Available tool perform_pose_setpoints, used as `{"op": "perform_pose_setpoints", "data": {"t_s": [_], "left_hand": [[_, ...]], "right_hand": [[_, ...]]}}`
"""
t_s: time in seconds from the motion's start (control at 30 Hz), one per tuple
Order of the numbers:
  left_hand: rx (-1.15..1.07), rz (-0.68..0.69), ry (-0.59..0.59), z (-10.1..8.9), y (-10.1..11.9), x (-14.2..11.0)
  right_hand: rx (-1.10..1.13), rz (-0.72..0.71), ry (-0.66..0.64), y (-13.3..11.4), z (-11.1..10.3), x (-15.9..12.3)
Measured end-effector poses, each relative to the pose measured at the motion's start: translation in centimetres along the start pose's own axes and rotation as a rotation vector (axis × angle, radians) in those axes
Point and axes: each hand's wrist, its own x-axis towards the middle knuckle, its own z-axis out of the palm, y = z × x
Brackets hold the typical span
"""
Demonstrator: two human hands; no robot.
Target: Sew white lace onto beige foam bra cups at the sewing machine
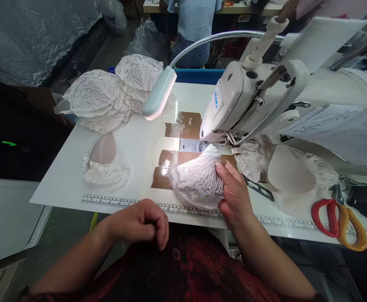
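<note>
My right hand [236, 191] pinches the right side of a white lace bra cup [199, 176] between thumb and fingers. The cup lies in front of the sewing machine [227, 100], its upper tip close to the needle area; whether it is under the presser foot I cannot tell. My left hand [145, 224] is curled in a loose fist at the table's front edge, apart from the lace, with nothing visible in it. A beige bra cup with lace [104, 153] rests at the left of the table. Another beige cup with lace [292, 170] lies right of my right hand.
Stacked lace cups [98, 98] stand at the back left. A lamp [160, 92] on a bendable neck hangs over the table. Scissors [340, 222] with red and orange handles lie at the right front. A printed ruler [114, 202] runs along the front edge. Someone [197, 25] sits beyond.
</note>
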Motion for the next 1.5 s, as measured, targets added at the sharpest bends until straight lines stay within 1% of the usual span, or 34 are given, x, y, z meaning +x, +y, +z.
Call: {"op": "perform_pose_setpoints", "data": {"t_s": [0.03,0.07,0.13,0.17,0.2,0.23,0.3,0.33,0.4,0.5,0.6,0.7,0.8,0.87,0.93,1.0,1.03,1.07,1.1,1.13,1.2,1.23,1.27,1.3,1.33,1.37,1.43,1.5], "left_hand": [[0.072,0.059,0.013,-0.1,0.8,-0.8],[0.142,0.15,0.109,-0.1,1.7,-1.3],[0.323,0.334,0.356,0.1,3.3,-1.5],[0.417,0.378,0.437,0.3,4.0,-1.2],[0.495,0.384,0.467,0.5,4.4,-0.7],[0.545,0.356,0.454,0.6,4.7,-0.2],[0.571,0.259,0.38,0.7,4.7,0.9],[0.562,0.208,0.348,0.6,4.5,1.4],[0.528,0.151,0.326,0.5,4.0,2.1],[0.487,0.131,0.329,0.3,3.5,2.7],[0.487,0.123,0.329,0.1,3.6,2.9],[0.451,0.097,0.334,-0.1,3.7,3.1],[0.355,0.092,0.368,-0.1,3.0,3.9],[0.216,0.086,0.405,0.0,2.2,4.6],[0.013,0.042,0.446,0.0,1.7,5.1],[-0.153,0.012,0.515,-0.5,2.0,5.1],[-0.184,0.023,0.575,-0.9,2.5,4.8],[-0.168,0.06,0.654,-1.4,3.3,4.3],[-0.102,0.123,0.755,-1.9,4.2,3.8],[0.019,0.202,0.873,-2.4,5.3,3.4],[0.412,0.351,1.088,-3.2,7.1,3.1],[0.645,0.401,1.137,-3.5,7.6,3.5],[0.871,0.434,1.135,-3.7,7.8,4.3],[1.072,0.439,1.082,-3.8,7.7,5.4],[1.22,0.436,0.986,-3.8,7.2,6.9],[1.319,0.428,0.891,-3.8,6.4,8.5],[1.373,0.313,0.724,-3.5,4.3,11.7],[1.365,0.229,0.603,-2.9,2.1,13.9]], "right_hand": [[-0.066,0.028,-0.082,-0.4,-0.1,-0.3],[-0.147,0.064,-0.19,-0.8,0.0,-0.7],[-0.313,0.108,-0.427,-1.6,0.3,-1.6],[-0.388,0.104,-0.528,-1.9,0.6,-2.0],[-0.453,0.083,-0.604,-2.1,0.8,-2.4],[-0.509,0.054,-0.656,-2.3,0.9,-2.7],[-0.597,-0.008,-0.697,-2.5,1.0,-3.0],[-0.635,-0.039,-0.692,-2.5,0.9,-3.0],[-0.701,-0.093,-0.66,-2.4,0.6,-2.8],[-0.773,-0.157,-0.611,-2.3,0.3,-2.4],[-0.791,-0.182,-0.592,-2.3,0.2,-2.1],[-0.768,-0.152,-0.589,-2.3,0.1,-1.9],[-0.674,-0.057,-0.597,-2.0,0.2,-1.5],[-0.576,0.018,-0.599,-1.7,0.1,-1.1],[-0.508,0.061,-0.584,-1.5,-0.1,-0.6],[-0.489,0.051,-0.547,-1.7,-0.7,-0.2],[-0.492,0.035,-0.518,-2.0,-1.1,0.0],[-0.504,0.014,-0.481,-2.3,-1.7,0.2],[-0.519,-0.009,-0.444,-2.8,-2.3,0.3],[-0.538,-0.033,-0.405,-3.3,-3.0,0.4],[-0.593,-0.072,-0.341,-4.4,-4.1,0.6],[-0.63,-0.089,-0.328,-4.9,-4.5,0.7],[-0.671,-0.105,-0.329,-5.3,-4.8,0.9],[-0.718,-0.122,-0.341,-5.6,-4.9,1.2],[-0.769,-0.141,-0.36,-5.9,-4.8,1.5],[-0.822,-0.166,-0.385,-5.9,-4.7,2.0],[-0.942,-0.227,-0.415,-5.8,-4.2,2.9],[-1.064,-0.28,-0.403,-5.2,-3.6,3.9]]}}
